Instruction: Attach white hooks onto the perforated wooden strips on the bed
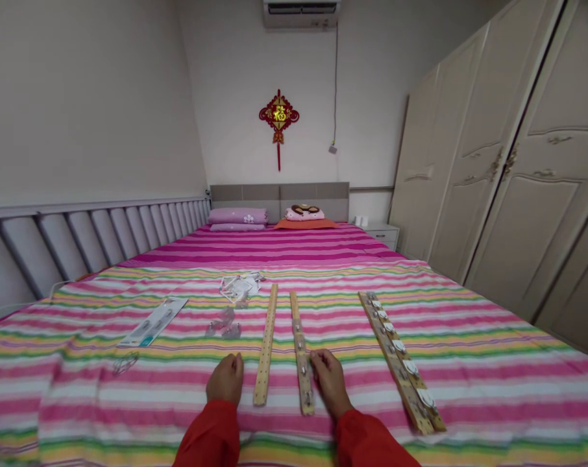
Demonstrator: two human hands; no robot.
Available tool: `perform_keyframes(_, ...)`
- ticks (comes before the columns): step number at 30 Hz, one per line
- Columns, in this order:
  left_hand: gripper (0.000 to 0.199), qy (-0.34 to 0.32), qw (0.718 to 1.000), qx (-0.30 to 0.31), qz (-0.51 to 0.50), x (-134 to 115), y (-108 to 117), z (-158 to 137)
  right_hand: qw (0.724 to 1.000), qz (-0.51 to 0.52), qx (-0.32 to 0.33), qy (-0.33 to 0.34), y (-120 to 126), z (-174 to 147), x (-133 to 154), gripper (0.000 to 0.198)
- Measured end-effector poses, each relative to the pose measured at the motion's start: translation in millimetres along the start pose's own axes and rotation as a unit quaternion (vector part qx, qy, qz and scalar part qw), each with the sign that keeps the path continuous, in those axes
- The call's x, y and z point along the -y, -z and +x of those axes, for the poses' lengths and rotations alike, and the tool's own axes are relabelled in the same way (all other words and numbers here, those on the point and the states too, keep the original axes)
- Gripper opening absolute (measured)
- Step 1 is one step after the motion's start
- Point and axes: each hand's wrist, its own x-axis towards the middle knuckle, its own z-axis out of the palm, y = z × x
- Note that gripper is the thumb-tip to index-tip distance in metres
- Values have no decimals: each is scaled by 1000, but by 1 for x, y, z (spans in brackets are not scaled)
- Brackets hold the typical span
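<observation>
2 hands [224,381] near wooden strips [265,353] on striped bedding [128,415]; wardrobe [462,175] right.

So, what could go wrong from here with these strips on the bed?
The right hand, close beside the middle strip, might nudge its small clear pieces out of line. The bedding looks soft and wrinkled, so that strip could tilt or shift if pressed. The loose clear bits beyond the left hand might be brushed aside or overlooked.

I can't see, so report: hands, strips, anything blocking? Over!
Left hand curled beside bare strip. Right hand at metal-dotted strip. Clear pieces beyond, apparently not blocking.
</observation>
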Motion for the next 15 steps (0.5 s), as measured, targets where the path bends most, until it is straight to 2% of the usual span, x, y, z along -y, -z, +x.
perform_keyframes(4, 35, -5, 1000, 10, -1, -1, 3, -1, 1000, 1, 7, -11, 0, -1, 3, 38)
perform_keyframes(9, 35, 2, 1000, -8, 7, -2, 0, -1, 999, 15, 24, -32, 0, -4, 10, 35)
perform_keyframes(15, 36, 1, 1000, -13, 12, -2, -1, -2, 999, 19, 16, -28, 0, -6, 11, 34)
